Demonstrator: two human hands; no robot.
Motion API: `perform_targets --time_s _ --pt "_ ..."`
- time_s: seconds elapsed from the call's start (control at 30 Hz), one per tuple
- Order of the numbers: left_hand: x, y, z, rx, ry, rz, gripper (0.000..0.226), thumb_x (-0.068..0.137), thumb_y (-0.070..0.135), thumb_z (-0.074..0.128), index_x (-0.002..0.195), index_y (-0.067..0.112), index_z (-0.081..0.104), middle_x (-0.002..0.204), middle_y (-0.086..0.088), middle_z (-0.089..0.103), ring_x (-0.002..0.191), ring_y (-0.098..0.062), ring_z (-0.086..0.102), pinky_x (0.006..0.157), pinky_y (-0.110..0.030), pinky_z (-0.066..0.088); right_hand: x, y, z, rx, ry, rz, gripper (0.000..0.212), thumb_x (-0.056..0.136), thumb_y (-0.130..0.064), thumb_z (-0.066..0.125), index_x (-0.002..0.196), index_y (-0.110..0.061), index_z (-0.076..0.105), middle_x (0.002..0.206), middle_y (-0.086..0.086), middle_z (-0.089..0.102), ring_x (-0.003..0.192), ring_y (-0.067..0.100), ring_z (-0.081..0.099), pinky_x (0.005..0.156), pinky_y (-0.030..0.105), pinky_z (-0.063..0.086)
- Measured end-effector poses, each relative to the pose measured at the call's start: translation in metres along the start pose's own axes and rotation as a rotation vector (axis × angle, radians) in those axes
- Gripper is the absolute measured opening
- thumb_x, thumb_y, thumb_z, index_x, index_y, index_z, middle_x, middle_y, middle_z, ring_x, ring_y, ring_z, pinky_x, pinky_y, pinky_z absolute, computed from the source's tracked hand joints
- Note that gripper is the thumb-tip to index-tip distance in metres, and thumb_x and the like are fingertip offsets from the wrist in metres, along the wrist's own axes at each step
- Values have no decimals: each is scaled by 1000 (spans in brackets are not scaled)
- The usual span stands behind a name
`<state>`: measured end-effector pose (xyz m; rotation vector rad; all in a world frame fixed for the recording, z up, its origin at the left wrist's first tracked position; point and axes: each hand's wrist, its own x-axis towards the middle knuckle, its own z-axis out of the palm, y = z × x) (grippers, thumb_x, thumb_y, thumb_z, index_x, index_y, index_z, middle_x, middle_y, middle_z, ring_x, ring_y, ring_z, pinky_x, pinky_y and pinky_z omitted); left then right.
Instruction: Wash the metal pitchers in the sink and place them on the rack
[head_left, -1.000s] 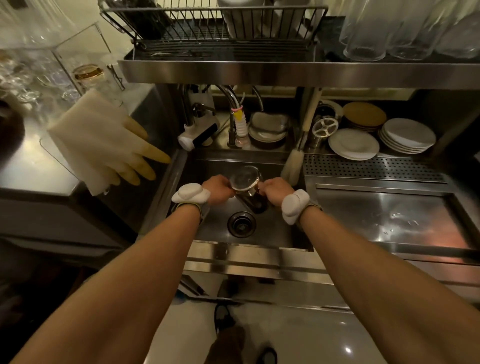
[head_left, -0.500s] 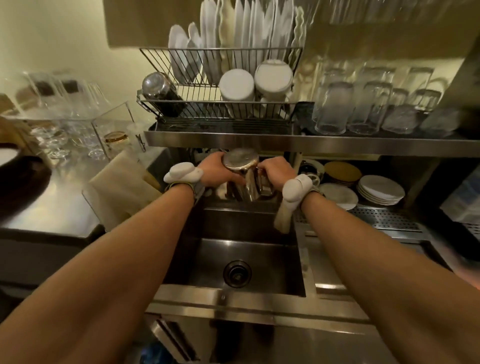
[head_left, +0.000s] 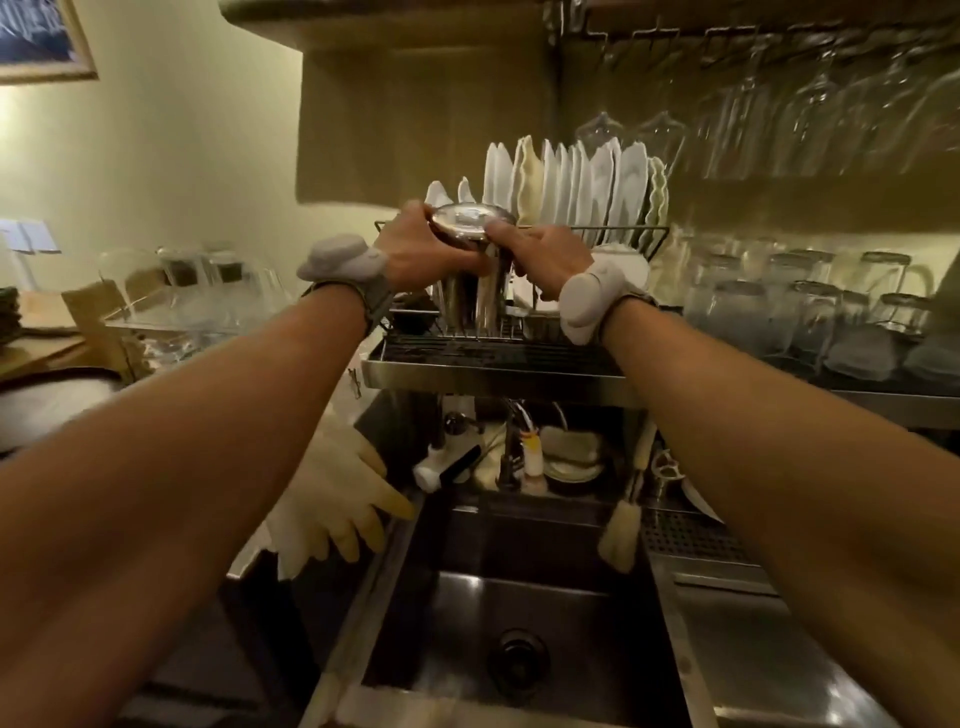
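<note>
One shiny cylindrical steel pitcher (head_left: 470, 296) is inverted, flat base up, between the fingers; left hand (head_left: 415, 254) and right hand (head_left: 545, 257) curl around its upper end, gripping it.

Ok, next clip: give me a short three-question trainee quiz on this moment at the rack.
1. Which hand grips the pitcher? A: left only. B: right only. C: both.
2. True or false: the pitcher is held base up at the rack.
3. What stands on edge in the rack behind the pitcher?

Key:
1. C: the left hand and the right hand both grip it.
2. True.
3. White plates.
</note>
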<state>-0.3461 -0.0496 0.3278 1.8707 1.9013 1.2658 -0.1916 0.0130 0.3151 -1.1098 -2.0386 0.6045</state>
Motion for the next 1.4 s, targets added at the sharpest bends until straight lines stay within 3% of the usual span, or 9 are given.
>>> perform_targets --time_s 0.1,0.3,0.5,0.63,0.83,0.97,1.07,1.23,1.4 --pt "24 -14 -15 -28 57 -7 87 62 31 86 132 8 40 108 4 53 100 -12 54 75 -16 45 24 -13 12 31 59 -12 62 85 -63 50 97 -5 67 91 7 69 76 18 61 66 29 47" --pt "53 -50 -6 -22 -29 -25 94 60 28 87 135 9 34 122 -4 58 109 -19 57 85 -24 48 47 -6 34 -95 88 80 51 80 -61 59 68 -11 58 65 0 56 60 14 51 51 24 34" --pt "59 -71 10 230 -153 105 112 52 30 89 144 14 28 134 -4 54 121 -25 55 91 -25 45 47 9 52 -270 58 140 55 72 -70 57 63 -16 54 86 10 70 76 25 63 72 35 50" --pt "62 -81 18 402 -121 146 110 46 47 86 139 21 34 129 -2 58 120 -27 54 101 -47 44 50 13 57 -531 129 177 64 67 -76 54 84 -14 62 105 12 68 102 32 59 88 39 43" --pt "67 -96 29 556 -242 120 121 56 60 79 150 24 13 150 -7 40 141 -35 28 113 -54 27 49 20 70 -659 119 158 60 74 -56 61 120 -18 62 129 11 54 125 33 42 101 45 31" --pt "63 -97 34 612 -219 93 128 60 60 78 152 24 -3 160 -4 18 149 -36 2 115 -63 7 44 21 73 -713 140 155 55 76 -53 59 121 -21 61 133 10 48 128 34 35 102 47 27" --pt "60 -98 36 590 -234 85 133 60 60 78 152 20 -9 162 -7 7 148 -38 -6 116 -64 5 40 19 70 -698 163 163 56 75 -54 59 121 -21 61 134 11 46 128 34 35 102 47 27" --pt "43 -78 35 568 -182 91 118 70 56 73 153 22 -3 162 -8 2 149 -32 -6 117 -60 7 18 13 58 -652 178 146 52 79 -52 58 121 -22 60 134 10 48 128 32 37 103 47 28" --pt "2 -38 43 490 -62 146 87 81 48 66 150 18 22 156 -11 24 147 -32 16 119 -50 19 -26 7 29 -500 200 68 45 82 -50 57 116 -22 63 129 6 56 124 28 44 101 44 31"
